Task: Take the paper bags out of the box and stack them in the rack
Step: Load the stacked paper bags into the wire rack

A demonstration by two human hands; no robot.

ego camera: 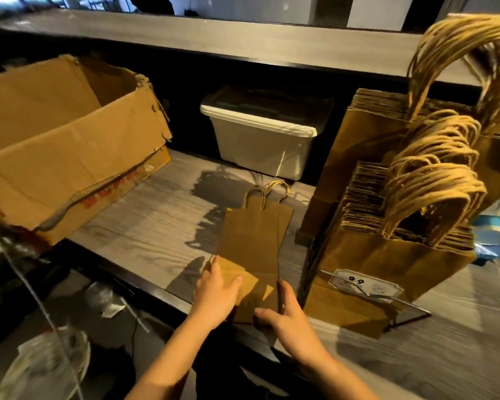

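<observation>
Looks like the squaring-up step before loading. A couple of flat bags (253, 235) are lying on the counter (156, 215) just left of the rack (367, 293), with the handles (267, 192) pointing away from the person and the folded bottoms toward them. They're sitting slightly fanned, one edge peeking out on the rack side.

How I'd do it:
- Tap the edges flush first, working against the counter.
- Take hold through the folded bottom. It's the thickest part, so it's least likely to buckle.
- Tip them upright with the handles up and slide them in against the stack (387, 255) already standing in the rack.
- Keep the loose handles clear of the racked ones. That twine looks likely to snag.

Hands:
- The left hand (217, 293) is lying palm-down on the bottom flap, on the side away from the rack. Its fingers are straight and spread, pressing rather than gripping.
- The right hand (289, 321) is framing the near corner on the rack side. The thumb is splayed along the bottom edge and the fingers are running straight up the side edge, with no pinch that I can see.

The box (70, 145) is sitting well left of the rack with its flaps open. I can't see inside it.
</observation>
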